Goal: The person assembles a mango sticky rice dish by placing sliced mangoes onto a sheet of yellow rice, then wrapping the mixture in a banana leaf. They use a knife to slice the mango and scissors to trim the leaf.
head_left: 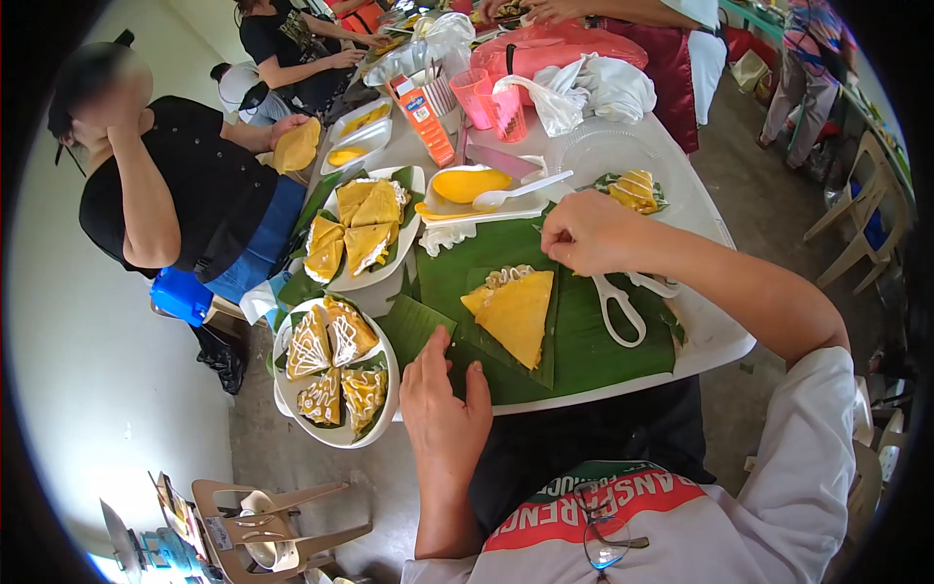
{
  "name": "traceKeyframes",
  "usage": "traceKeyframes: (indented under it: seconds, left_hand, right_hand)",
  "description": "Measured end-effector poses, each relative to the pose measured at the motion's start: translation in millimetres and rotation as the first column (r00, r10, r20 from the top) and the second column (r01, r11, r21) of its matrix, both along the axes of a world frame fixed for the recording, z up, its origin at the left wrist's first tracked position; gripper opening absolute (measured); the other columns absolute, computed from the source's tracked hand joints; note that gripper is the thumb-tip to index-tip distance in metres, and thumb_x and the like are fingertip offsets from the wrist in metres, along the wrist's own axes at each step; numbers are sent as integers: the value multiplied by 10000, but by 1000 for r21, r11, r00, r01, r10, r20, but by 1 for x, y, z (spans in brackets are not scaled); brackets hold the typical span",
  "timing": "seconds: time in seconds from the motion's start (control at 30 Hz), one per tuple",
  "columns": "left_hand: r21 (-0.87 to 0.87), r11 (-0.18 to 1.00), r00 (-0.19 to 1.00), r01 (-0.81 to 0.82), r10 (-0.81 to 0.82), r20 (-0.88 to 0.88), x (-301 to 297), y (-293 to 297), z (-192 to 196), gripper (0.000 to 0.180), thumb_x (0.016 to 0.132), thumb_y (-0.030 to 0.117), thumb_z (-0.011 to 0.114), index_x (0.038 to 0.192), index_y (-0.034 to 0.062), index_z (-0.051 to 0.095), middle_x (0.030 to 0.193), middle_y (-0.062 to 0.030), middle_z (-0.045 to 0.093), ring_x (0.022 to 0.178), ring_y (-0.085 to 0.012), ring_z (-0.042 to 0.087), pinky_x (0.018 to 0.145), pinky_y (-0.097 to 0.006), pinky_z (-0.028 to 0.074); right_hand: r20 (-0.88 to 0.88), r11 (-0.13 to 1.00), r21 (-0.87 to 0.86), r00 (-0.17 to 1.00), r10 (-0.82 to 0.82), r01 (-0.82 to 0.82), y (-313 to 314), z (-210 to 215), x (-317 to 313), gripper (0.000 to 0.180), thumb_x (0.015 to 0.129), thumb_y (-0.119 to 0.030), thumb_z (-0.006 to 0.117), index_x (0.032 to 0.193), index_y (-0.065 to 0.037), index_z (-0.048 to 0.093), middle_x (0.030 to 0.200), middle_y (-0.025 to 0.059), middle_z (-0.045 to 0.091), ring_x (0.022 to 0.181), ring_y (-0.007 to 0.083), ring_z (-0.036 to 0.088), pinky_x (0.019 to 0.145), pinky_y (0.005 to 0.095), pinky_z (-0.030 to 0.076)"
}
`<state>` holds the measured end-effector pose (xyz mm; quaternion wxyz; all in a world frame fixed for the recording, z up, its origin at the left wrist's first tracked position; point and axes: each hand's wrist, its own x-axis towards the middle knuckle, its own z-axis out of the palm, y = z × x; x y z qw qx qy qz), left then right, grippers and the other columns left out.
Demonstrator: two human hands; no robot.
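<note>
- Here, the left hand [443, 404] lies flat with fingers spread on the near edge of a large green banana leaf sheet [584, 341] that covers the white table [715, 336], pressing it down and gripping nothing.
- The right hand [584, 232] hovers over the leaf's far edge, fingers curled together; whether they pinch the leaf or something small, I cannot tell.
- Between the hands, nearer the right one, lies a yellow folded triangular crepe [514, 310] with white drizzle at its top corner, resting on a smaller leaf piece.
- White-handled scissors [623, 302] lie just beside the right wrist, under the forearm.
- Left of the left hand, a white oval plate [336, 433] holds four drizzled crepe wedges and overhangs the table edge.
- Beyond the right hand sits a white tray of yellow filling with a white plastic spoon [520, 192].
- Risk, as I judge it: a tug on the leaf could slide the crepe; the forearm could knock the scissors; an elbow could tip the overhanging plate.
</note>
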<state>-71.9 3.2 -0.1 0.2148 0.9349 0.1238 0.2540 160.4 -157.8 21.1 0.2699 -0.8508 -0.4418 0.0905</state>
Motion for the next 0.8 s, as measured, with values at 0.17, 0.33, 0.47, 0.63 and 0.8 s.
traceKeyframes:
  seconds: [0.17, 0.33, 0.47, 0.63, 0.8]
  left_hand:
    - [130, 991, 1000, 11, -8, -29, 15, 7, 0, 450, 811, 62, 650, 1238, -38, 552, 1058, -184, 656, 858, -312, 628, 794, -422, 503]
    - [182, 983, 999, 19, -14, -31, 24, 10, -5, 397, 796, 64, 653, 1172, -39, 581, 987, -175, 650, 827, -310, 630, 756, -414, 508]
    - [36, 999, 989, 3, 2, -148, 29, 12, 0, 361, 796, 119, 657, 1120, -32, 609, 967, -179, 641, 947, -356, 618, 846, -446, 481]
    - [13, 1000, 987, 9, -6, -162, 31, 20, -1, 311, 781, 124, 668, 1056, -16, 629, 926, -164, 644, 896, -340, 629, 803, -432, 490]
    - [2, 1000, 985, 8, -8, -174, 32, 24, 1, 244, 769, 123, 680, 971, -1, 621, 879, -140, 646, 867, -325, 632, 773, -427, 491]
  right_hand:
    - [96, 999, 24, 995, -28, 25, 12, -7, -7, 82, 722, -89, 655, 715, -26, 706, 716, 165, 675, 705, 339, 673, 664, 412, 535]
    - [20, 997, -74, 1000, -10, 12, 18, -11, 1, 98, 717, -94, 634, 685, -26, 696, 700, 169, 672, 699, 345, 673, 658, 420, 536]
    - [-94, 975, -221, 995, -34, 13, 22, -12, 3, 105, 739, -103, 629, 713, -28, 698, 734, 163, 684, 726, 330, 679, 660, 420, 533]
    - [-155, 976, -216, 988, -22, -13, 18, -6, -4, 102, 763, -113, 629, 771, -32, 691, 778, 147, 694, 763, 312, 681, 664, 417, 528]
    - [-126, 969, -240, 991, 37, -66, 18, -2, -8, 113, 734, -85, 655, 821, -25, 696, 812, 136, 704, 787, 290, 687, 678, 400, 533]
